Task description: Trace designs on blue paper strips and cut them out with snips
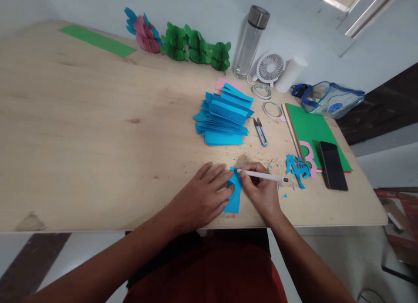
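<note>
Head view: the person's left hand [205, 194] lies palm down near the front edge of the pale wooden table [98, 142], fingers spread and slightly bent, pressing the left side of a small rectangular blue paper piece [235, 200], not gripping it. The paper lies flat between the two hands, partly under the left fingers. Right hand [261, 194]: thumb and fingers pinched around a slim white pen [261, 175], point end at the top of the paper, dark-tipped back end out to the right. Can't tell if the point actually touches. Just beyond the hands: a fanned pile of folded blue paper strips [225, 116]. Right of the pile, small spring snips with blue handles [262, 135], blades pointing away from the person. Right of the right hand, a tangle of blue paper scraps [297, 169], small bits scattered around it. Farther right, a green sheet [310, 124] tops a stack of coloured ones, with a wavy pink paper cut-out [308, 153] at its left edge and a black smartphone [333, 166] lying partly over it. Toward the wall: clear bottle with a metallic cap [247, 50], white desk fan [271, 68].
</note>
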`<state>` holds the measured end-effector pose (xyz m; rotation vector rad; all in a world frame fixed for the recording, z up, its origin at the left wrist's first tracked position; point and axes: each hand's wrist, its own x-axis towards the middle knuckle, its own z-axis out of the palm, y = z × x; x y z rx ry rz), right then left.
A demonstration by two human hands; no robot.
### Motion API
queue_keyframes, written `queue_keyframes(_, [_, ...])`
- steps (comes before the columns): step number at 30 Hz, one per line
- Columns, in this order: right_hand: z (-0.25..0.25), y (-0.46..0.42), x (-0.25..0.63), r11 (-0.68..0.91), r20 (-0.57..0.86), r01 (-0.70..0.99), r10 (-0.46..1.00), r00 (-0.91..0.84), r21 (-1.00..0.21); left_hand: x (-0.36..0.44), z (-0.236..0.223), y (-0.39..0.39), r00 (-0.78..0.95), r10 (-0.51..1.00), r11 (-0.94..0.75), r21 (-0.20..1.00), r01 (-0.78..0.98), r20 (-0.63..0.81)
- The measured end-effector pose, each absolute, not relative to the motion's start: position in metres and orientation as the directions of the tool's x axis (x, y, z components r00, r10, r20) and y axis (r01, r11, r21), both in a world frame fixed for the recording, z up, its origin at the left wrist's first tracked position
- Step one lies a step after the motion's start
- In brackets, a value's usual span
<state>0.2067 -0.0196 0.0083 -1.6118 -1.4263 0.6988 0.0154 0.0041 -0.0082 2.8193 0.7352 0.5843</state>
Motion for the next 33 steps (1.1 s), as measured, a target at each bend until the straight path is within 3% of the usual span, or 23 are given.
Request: queue_keyframes(33, [0.012, -0.034, 0.208, 0.017, 0.136, 0.493, 0.969, 0.206, -0.87, 0.017, -0.006, 0.003, 0.805, 0.515, -0.853, 0.269, 0.447, 0.296])
